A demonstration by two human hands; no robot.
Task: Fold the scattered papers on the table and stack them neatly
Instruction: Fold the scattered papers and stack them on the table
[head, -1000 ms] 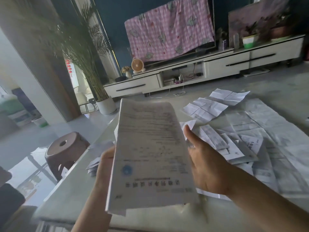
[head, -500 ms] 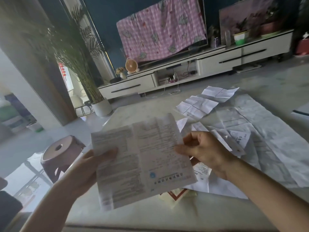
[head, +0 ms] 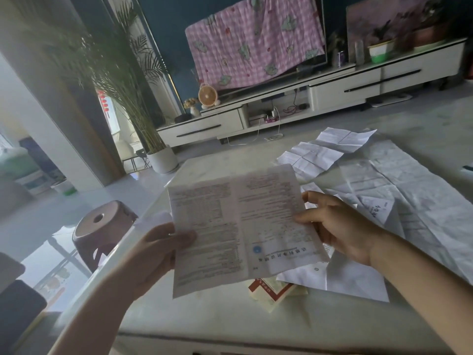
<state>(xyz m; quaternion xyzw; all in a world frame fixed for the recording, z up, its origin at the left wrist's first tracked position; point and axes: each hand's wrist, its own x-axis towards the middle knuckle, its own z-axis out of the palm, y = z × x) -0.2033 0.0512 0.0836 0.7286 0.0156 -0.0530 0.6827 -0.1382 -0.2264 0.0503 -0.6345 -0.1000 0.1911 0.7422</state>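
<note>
I hold a printed leaflet (head: pixel 238 226) spread out above the white table (head: pixel 210 319), with a crease down its middle. My left hand (head: pixel 156 252) pinches its left edge, thumb on top. My right hand (head: pixel 335 226) pinches its right edge. Under the leaflet lie a red-and-cream folded paper (head: pixel 271 290) and a white sheet (head: pixel 340 280). A very large creased sheet (head: pixel 409 190) covers the right of the table, with small folded papers (head: pixel 378 208) on it. Two unfolded creased sheets (head: pixel 314 155) (head: pixel 345 139) lie at the far edge.
A brown round stool (head: pixel 102 229) stands left of the table. Beyond the table are a potted palm (head: pixel 158 155), a low white TV cabinet (head: pixel 307 98) and a screen draped with a pink checked cloth (head: pixel 256 39). The table's near edge (head: pixel 230 339) runs below my arms.
The leaflet was folded and upright a second ago; it has been spread out into two panels and lowered. My hands have moved apart to its left and right edges.
</note>
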